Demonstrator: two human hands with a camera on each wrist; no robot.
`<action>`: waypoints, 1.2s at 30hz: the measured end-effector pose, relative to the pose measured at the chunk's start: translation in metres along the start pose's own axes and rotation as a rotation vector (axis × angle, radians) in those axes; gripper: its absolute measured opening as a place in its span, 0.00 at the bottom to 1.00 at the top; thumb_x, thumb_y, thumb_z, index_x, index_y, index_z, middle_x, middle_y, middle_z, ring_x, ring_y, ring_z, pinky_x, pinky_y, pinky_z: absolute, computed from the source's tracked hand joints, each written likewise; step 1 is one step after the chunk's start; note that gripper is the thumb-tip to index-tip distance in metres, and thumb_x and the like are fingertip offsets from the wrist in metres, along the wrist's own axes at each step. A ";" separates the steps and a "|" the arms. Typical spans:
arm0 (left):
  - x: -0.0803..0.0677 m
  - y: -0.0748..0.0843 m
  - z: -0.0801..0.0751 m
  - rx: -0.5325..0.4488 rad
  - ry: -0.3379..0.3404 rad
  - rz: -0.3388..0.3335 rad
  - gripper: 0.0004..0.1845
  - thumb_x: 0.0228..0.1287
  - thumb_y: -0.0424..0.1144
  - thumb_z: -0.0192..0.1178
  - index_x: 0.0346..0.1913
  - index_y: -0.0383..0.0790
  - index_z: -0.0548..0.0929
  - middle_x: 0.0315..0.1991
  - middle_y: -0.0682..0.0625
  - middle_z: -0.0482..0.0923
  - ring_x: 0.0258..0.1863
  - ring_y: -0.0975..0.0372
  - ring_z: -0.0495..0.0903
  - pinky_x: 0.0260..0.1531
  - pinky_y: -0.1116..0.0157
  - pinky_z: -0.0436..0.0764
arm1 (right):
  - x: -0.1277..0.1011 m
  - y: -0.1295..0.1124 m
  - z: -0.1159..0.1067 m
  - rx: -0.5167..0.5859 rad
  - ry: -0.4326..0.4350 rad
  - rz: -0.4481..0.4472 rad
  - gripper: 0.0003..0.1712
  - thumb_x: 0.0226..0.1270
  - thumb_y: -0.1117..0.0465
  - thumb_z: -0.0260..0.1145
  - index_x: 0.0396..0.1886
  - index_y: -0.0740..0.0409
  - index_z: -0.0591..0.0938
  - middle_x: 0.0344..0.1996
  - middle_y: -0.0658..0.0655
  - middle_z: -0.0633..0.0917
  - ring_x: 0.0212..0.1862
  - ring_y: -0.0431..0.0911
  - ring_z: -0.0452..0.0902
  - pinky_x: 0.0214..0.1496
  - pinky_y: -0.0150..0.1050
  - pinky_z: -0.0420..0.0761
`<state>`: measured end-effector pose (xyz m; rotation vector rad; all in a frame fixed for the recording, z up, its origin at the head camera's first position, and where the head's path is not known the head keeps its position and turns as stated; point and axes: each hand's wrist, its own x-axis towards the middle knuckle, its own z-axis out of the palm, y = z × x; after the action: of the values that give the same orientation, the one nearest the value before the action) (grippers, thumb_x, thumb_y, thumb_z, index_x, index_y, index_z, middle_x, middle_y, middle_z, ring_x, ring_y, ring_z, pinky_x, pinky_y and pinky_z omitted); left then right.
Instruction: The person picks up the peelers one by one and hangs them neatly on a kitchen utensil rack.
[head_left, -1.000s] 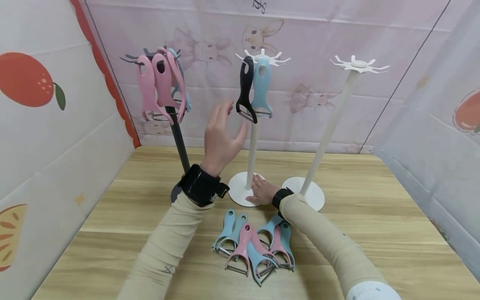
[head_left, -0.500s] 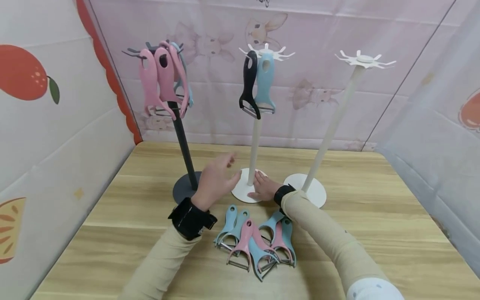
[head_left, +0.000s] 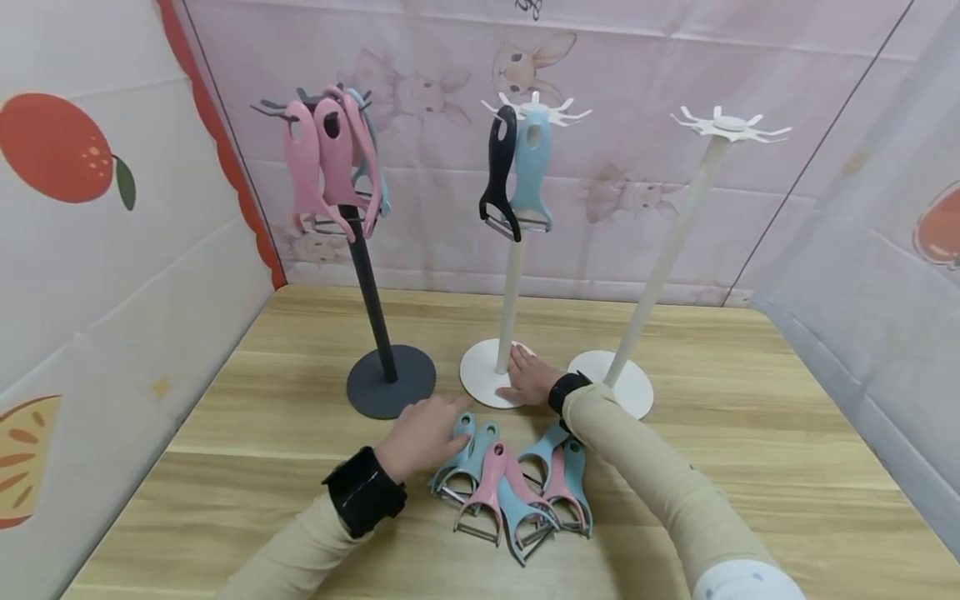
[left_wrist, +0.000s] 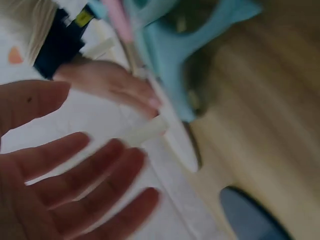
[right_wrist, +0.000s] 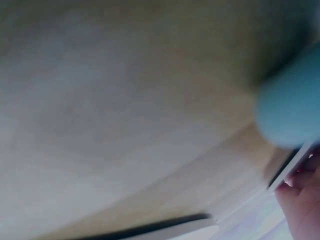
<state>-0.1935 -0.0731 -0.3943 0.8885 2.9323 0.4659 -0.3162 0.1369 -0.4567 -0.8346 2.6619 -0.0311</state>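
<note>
Blue peeler (head_left: 457, 450): left hand (head_left: 420, 433) touches it, fingers relaxed; right hand (head_left: 528, 379) flat on white base (head_left: 480, 375).

I'm looking into a small staged booth: a wooden table (head_left: 750, 433) boxed in by fabric walls (head_left: 637, 200) printed with cartoon rabbits and oranges, holding three hook stands (head_left: 510, 250).

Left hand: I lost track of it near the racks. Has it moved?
Yes. The left hand dropped from beside the black peeler to the table's peelers.
</note>
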 end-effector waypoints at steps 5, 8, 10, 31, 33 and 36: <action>0.001 -0.010 0.022 0.042 -0.062 0.002 0.11 0.55 0.40 0.62 0.37 0.37 0.80 0.15 0.55 0.57 0.15 0.65 0.60 0.14 0.69 0.59 | 0.002 0.004 0.004 0.006 0.014 -0.005 0.44 0.70 0.44 0.45 0.67 0.76 0.44 0.67 0.73 0.42 0.69 0.61 0.34 0.68 0.50 0.45; 0.003 -0.012 0.032 0.079 -0.038 0.007 0.07 0.54 0.39 0.61 0.27 0.40 0.76 0.14 0.56 0.55 0.14 0.65 0.60 0.13 0.69 0.60 | 0.001 0.004 0.004 0.015 0.016 -0.006 0.44 0.70 0.44 0.45 0.67 0.76 0.44 0.68 0.73 0.41 0.69 0.61 0.34 0.68 0.50 0.45; 0.004 -0.010 0.036 0.083 -0.032 -0.010 0.08 0.53 0.38 0.61 0.23 0.42 0.73 0.15 0.56 0.56 0.14 0.64 0.60 0.12 0.69 0.61 | 0.000 0.003 0.004 0.019 0.009 -0.003 0.45 0.70 0.44 0.45 0.67 0.75 0.43 0.68 0.72 0.41 0.69 0.61 0.33 0.68 0.50 0.45; 0.002 -0.013 0.034 0.045 -0.104 -0.096 0.12 0.55 0.45 0.63 0.23 0.42 0.75 0.15 0.55 0.57 0.15 0.64 0.60 0.14 0.70 0.58 | -0.001 0.000 -0.002 0.013 -0.017 0.003 0.43 0.71 0.46 0.43 0.67 0.77 0.43 0.67 0.73 0.40 0.69 0.61 0.32 0.68 0.49 0.42; 0.002 -0.013 0.034 0.037 -0.108 -0.104 0.12 0.54 0.43 0.63 0.21 0.41 0.74 0.14 0.55 0.57 0.14 0.64 0.61 0.13 0.70 0.59 | 0.000 0.001 -0.002 0.015 -0.017 0.003 0.43 0.71 0.46 0.43 0.67 0.77 0.43 0.68 0.73 0.40 0.69 0.61 0.32 0.68 0.49 0.42; 0.002 -0.011 0.033 0.040 -0.105 -0.120 0.15 0.51 0.38 0.62 0.15 0.42 0.68 0.13 0.54 0.55 0.13 0.64 0.59 0.12 0.70 0.58 | 0.001 0.002 0.000 0.013 -0.022 0.005 0.44 0.70 0.44 0.43 0.67 0.76 0.42 0.68 0.72 0.40 0.69 0.60 0.32 0.68 0.49 0.42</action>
<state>-0.1969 -0.0724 -0.4287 0.7129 2.8868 0.3433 -0.3182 0.1375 -0.4574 -0.8198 2.6400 -0.0373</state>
